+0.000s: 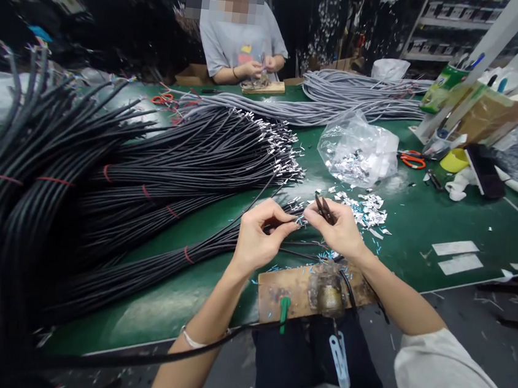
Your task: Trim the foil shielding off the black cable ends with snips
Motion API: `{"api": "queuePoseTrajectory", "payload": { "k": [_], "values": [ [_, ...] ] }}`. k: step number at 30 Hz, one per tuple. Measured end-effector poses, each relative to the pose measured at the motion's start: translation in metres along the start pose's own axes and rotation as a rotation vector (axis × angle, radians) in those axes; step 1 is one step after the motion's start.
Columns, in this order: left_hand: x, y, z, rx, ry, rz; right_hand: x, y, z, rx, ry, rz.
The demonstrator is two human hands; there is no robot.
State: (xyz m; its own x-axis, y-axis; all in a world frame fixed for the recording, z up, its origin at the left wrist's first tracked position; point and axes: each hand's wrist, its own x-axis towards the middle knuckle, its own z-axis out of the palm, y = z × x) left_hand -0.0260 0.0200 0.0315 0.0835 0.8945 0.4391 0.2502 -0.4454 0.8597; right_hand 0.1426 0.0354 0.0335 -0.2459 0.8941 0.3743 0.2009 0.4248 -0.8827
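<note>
Head view: printed marks are borne by the green can (442, 90) at the right, but they are too small to be read, and a coloured print is seen on the grey shirt (231, 37) of a person seated across the tabletop (422, 229). The left hand (261, 237) is raised above the near edge, palm inward, with thumb and forefinger pinched together at a thin wire end (300, 220). Just beside it, the right hand (336, 227) is bent inward; a dark plier-like tool (325, 208) is gripped by its fingers, the tips pointed up and away. Whether the wire is also touched by the right fingers cannot be told. Beneath the hands, a bundle of black cables (159, 264) is tied with a red band (188, 254), its ends partly hidden by the hands. The left forearm is crossed by a loose black cable (168, 357). Larger black bundles (198, 157) are piled to the left. White scraps (370, 212) are scattered near the right hand, with a clear bag (359, 149) behind them; a stained wooden board (271, 291) is set below.
</note>
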Motion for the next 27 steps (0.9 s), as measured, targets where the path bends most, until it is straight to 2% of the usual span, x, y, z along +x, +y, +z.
{"api": "queuePoseTrajectory", "payload": {
  "k": [6, 9, 12, 13, 15, 18, 20, 22, 23, 24, 27],
  "values": [
    [0.000, 0.001, 0.000, 0.016, -0.023, -0.016, -0.003, -0.003, 0.001, -0.082, 0.034, -0.146],
    [0.001, -0.001, -0.001, 0.030, -0.080, -0.062, -0.001, 0.002, 0.005, 0.061, 0.028, -0.053],
    [0.002, -0.004, -0.002, 0.053, -0.154, -0.085, 0.001, 0.008, 0.009, 0.326, -0.121, 0.138],
    [0.002, -0.005, -0.001, 0.045, -0.178, -0.105, 0.001, 0.008, 0.010, 0.357, -0.161, 0.146],
    [0.001, -0.006, 0.000, 0.023, -0.213, -0.170, 0.002, 0.008, 0.008, 0.243, -0.157, 0.034],
    [-0.002, -0.005, 0.003, 0.019, -0.215, -0.226, 0.005, 0.008, -0.002, -0.130, 0.030, -0.202],
    [-0.002, -0.004, 0.003, 0.018, -0.202, -0.220, 0.008, 0.010, -0.012, -0.255, 0.221, -0.199],
    [-0.002, -0.003, 0.003, -0.007, -0.179, -0.223, 0.009, 0.011, -0.020, -0.242, 0.436, -0.120],
    [-0.002, -0.003, 0.003, -0.029, -0.168, -0.234, 0.009, 0.011, -0.022, -0.210, 0.486, -0.091],
    [-0.002, -0.004, 0.002, -0.054, -0.159, -0.249, 0.009, 0.010, -0.023, -0.176, 0.445, -0.100],
    [-0.002, -0.006, 0.001, -0.102, -0.172, -0.282, 0.005, 0.006, -0.017, -0.148, 0.127, -0.250]
  ]
}}
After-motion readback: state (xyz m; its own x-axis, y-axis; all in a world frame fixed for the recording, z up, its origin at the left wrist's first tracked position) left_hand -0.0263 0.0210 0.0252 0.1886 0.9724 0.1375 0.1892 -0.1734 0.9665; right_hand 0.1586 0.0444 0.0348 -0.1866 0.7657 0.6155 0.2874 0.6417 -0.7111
